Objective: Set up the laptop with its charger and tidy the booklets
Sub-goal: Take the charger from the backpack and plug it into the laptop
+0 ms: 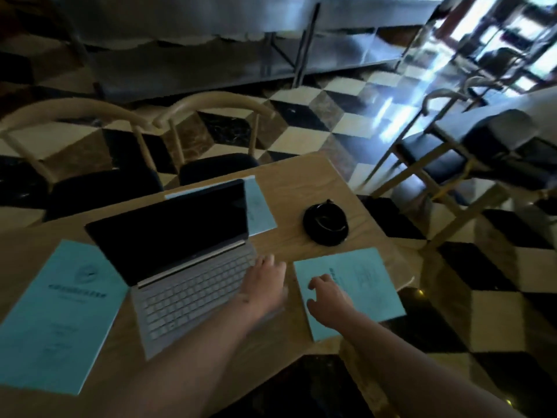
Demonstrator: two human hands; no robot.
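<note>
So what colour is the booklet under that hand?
Light blue-green; the booklet under the right hand shows in the head view.

Bare table (pixel 304 176) behind charger coil (pixel 326 224); open laptop (pixel 187 251) blocks left.

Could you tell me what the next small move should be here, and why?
Probably the right hand, already over the booklet right of the laptop, should press down and slide it inward, since its corner overhangs the table edge. The coiled charger lies untouched beyond.
</note>
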